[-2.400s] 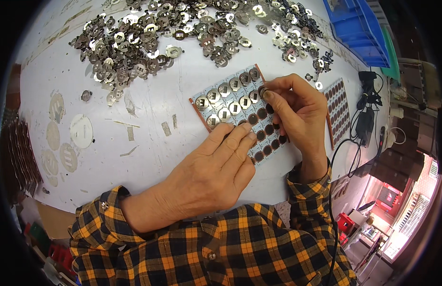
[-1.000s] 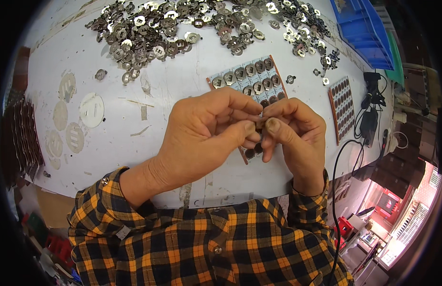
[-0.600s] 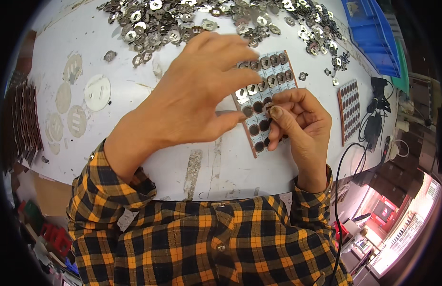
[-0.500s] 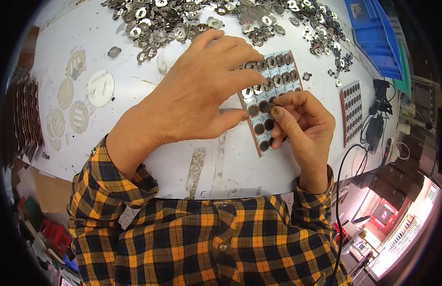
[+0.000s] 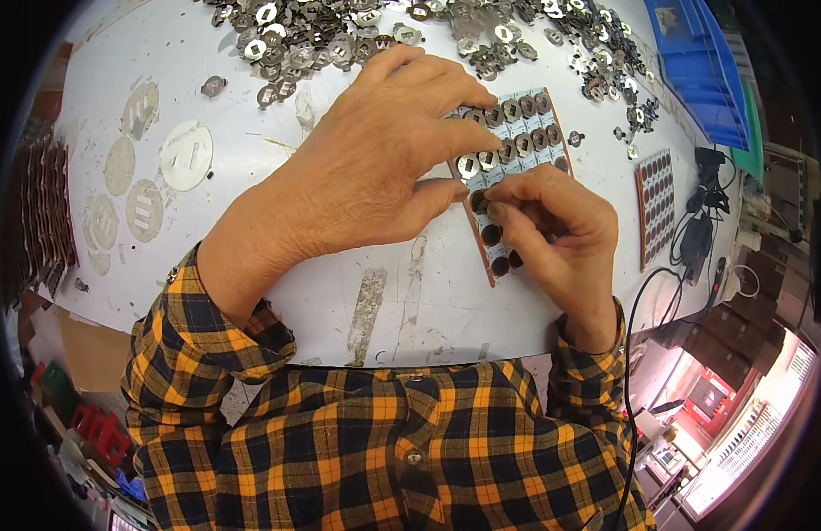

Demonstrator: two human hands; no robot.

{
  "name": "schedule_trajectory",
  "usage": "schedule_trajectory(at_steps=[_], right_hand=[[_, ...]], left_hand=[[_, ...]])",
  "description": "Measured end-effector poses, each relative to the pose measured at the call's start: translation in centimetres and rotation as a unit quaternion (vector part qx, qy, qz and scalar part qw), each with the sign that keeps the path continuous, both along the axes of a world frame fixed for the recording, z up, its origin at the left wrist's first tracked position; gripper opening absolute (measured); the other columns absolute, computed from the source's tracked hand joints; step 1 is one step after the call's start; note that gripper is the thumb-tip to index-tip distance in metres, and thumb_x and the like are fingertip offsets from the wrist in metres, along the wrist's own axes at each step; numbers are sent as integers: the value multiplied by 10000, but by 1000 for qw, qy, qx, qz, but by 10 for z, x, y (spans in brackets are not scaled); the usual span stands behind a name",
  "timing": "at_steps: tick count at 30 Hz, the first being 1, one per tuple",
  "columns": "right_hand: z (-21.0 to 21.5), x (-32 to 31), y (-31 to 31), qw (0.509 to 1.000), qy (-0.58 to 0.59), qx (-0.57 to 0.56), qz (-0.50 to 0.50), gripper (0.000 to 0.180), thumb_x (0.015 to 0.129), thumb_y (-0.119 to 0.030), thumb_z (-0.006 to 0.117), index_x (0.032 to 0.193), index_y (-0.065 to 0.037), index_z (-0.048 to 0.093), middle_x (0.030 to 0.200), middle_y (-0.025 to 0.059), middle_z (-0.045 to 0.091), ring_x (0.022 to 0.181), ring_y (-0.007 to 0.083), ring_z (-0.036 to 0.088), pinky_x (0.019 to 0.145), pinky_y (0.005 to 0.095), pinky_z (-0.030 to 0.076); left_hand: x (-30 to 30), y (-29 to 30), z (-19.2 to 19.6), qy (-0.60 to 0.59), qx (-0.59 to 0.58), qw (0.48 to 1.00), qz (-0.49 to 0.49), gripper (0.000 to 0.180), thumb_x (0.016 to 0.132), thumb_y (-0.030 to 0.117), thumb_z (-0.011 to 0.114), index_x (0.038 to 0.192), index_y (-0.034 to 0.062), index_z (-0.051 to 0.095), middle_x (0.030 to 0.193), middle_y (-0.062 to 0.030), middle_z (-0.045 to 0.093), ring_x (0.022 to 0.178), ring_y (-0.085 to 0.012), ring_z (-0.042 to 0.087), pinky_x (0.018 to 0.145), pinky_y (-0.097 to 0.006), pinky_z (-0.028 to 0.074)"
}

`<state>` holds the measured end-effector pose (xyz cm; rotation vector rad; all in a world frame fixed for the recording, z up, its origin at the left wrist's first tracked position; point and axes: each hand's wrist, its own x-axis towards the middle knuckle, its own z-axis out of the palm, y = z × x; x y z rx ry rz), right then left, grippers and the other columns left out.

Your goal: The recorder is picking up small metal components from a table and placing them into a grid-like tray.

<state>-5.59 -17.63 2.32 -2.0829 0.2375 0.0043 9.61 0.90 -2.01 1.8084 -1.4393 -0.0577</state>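
A light blue circuit board panel (image 5: 516,124) with brown edges lies tilted under my hands. Its far rows carry round metal battery clips (image 5: 523,145); nearer rows show bare dark discs (image 5: 491,234). My left hand (image 5: 375,150) spreads over the panel's left edge, fingers apart, with thumb and fingertips near its rim. My right hand (image 5: 561,226) hovers low over the panel's middle. Its thumb and forefinger pinch a small dark battery clip (image 5: 482,202) at the left column, mostly hidden by the fingertips. The right hand also covers the panel's near right part.
Piles of loose metal clips (image 5: 313,44) spread along the far side of the table. A blue bin (image 5: 693,71) stands far right. Another panel (image 5: 657,208) lies right, beside black cables (image 5: 696,234). Stacked brown-edged panels (image 5: 43,217) stand left; a white disc (image 5: 186,156) lies nearer.
My right hand has moved left over the panel with its pinched clip, to the left column. My left hand stays spread in nearly the same place. The whole view has shifted slightly.
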Motion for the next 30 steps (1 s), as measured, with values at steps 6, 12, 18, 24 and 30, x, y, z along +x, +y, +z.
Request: schedule_trajectory(at_steps=[6, 12, 18, 24, 30], right_hand=[[2, 8, -9, 999, 19, 27, 30, 126, 873, 89, 696, 957, 7, 742, 832, 25, 668, 619, 47, 574, 557, 234, 426], [6, 6, -7, 999, 33, 18, 40, 119, 886, 98, 708, 981, 34, 743, 867, 19, 673, 684, 38, 591, 604, 211, 440], [-4, -3, 3, 999, -12, -39, -7, 133, 882, 94, 749, 1006, 47, 757, 911, 32, 683, 706, 42, 566, 607, 202, 408], [-8, -6, 6, 994, -74, -80, 12, 165, 871, 105, 726, 1018, 41, 762, 892, 41, 665, 667, 57, 530, 568, 228, 370], [-7, -4, 4, 985, -90, -123, 83, 222, 864, 107, 708, 1065, 22, 750, 877, 61, 646, 651, 85, 541, 554, 266, 399]], left_hand=[[-3, 0, 1, -5, 0, 1000, 7, 480, 723, 60, 838, 1192, 115, 755, 1381, -91, 661, 1345, -340, 570, 1208, -560, 367], [-6, 0, 4, 4, 17, 1000, 19, 478, 729, 45, 828, 1195, 120, 754, 1384, -82, 662, 1363, -328, 561, 1227, -570, 351], [-8, 0, 5, 5, 32, 999, 23, 474, 735, 34, 820, 1196, 118, 752, 1386, -68, 664, 1384, -324, 554, 1240, -577, 343], [-11, -2, 8, 6, 41, 999, 22, 463, 754, 39, 816, 1204, 121, 747, 1389, -67, 662, 1387, -324, 554, 1245, -575, 339], [-14, -1, 14, -13, 61, 997, 40, 437, 782, 53, 813, 1209, 120, 750, 1395, -84, 658, 1390, -334, 551, 1245, -569, 328]])
